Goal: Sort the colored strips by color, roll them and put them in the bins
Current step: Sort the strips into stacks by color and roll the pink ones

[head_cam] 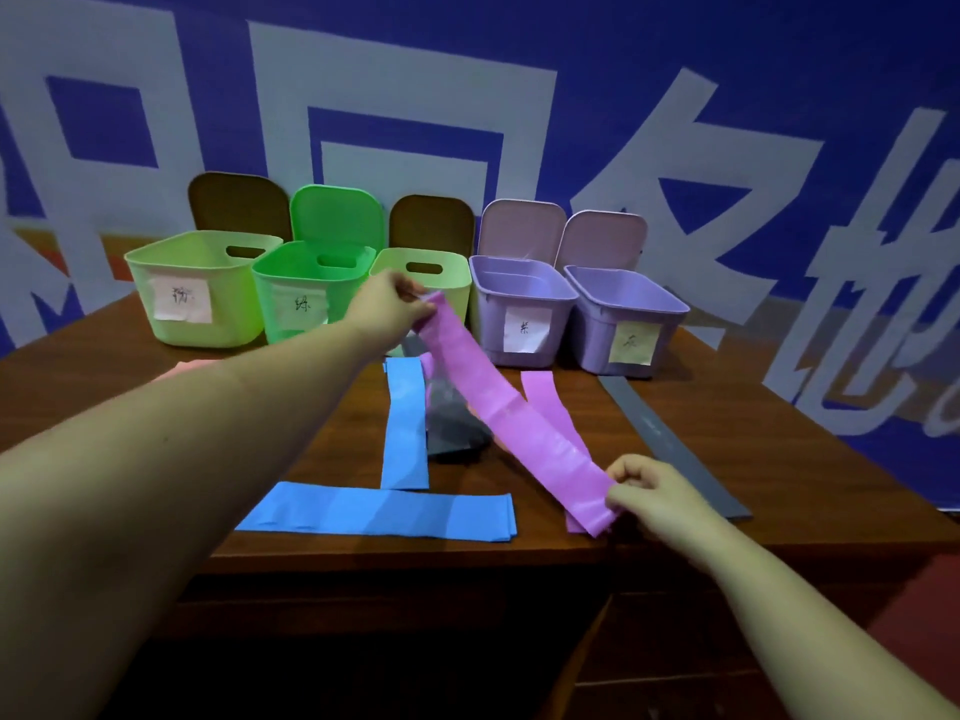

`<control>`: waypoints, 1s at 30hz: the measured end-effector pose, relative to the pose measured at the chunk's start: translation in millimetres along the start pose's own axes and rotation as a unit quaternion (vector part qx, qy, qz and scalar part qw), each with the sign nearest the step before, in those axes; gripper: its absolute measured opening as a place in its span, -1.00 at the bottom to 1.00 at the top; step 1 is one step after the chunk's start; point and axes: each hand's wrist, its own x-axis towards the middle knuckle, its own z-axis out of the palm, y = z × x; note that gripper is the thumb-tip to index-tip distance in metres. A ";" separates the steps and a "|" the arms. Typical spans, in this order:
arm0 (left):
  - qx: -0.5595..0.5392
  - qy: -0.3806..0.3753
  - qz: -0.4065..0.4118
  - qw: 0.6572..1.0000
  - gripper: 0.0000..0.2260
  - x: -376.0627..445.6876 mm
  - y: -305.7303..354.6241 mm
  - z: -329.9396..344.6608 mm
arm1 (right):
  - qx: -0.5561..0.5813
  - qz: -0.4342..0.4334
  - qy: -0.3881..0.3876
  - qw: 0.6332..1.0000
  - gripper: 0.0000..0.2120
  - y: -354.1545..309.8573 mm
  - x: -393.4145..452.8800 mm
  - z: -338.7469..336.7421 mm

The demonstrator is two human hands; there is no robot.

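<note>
Five open bins stand in a row along the far edge of your wooden table (675,459), each with a paper label on its front and a lid propped behind it: a pale green bin (197,298) at the left, a brighter green bin (306,298), a smaller pale green bin (441,283) partly hidden behind your left hand, then a lilac bin (519,314) and a second lilac bin (623,324) at the right. On the tabletop between you and the bins lie two blue strips — one blue strip (405,423) running away from you, another blue strip (384,514) lying crosswise at its near end — plus a dark grey crumpled piece (452,423) just beside them and a long grey strip (670,439) off to the right. A second purple strip (550,402) lies flat, partly under the one you hold. Your left arm reaches far forward, and your left hand (387,314) pinches the far end of the purple strip (498,402) in front of the bins. Your right hand (644,491) sits nearer you, fingers curled around the strip's near end. The strip stretches diagonally between both hands, raised above the table, its near end hanging past your right fingers.
</note>
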 end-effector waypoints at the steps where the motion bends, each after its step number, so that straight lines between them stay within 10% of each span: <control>1: -0.003 -0.001 0.009 1.000 -0.81 8.3 4.7 7.9 | 0.029 0.000 -0.001 1.000 -0.87 1.4 2.1 1.2; 18: 0.000 -0.083 0.025 0.996 -0.79 91.0 -15.4 175.1 | 0.022 -0.111 0.088 0.990 -0.80 50.6 14.2 16.6; 30: 0.224 -0.151 0.074 0.960 -0.73 55.6 -65.3 217.3 | 0.019 -0.089 0.052 0.995 -0.62 38.8 11.9 13.8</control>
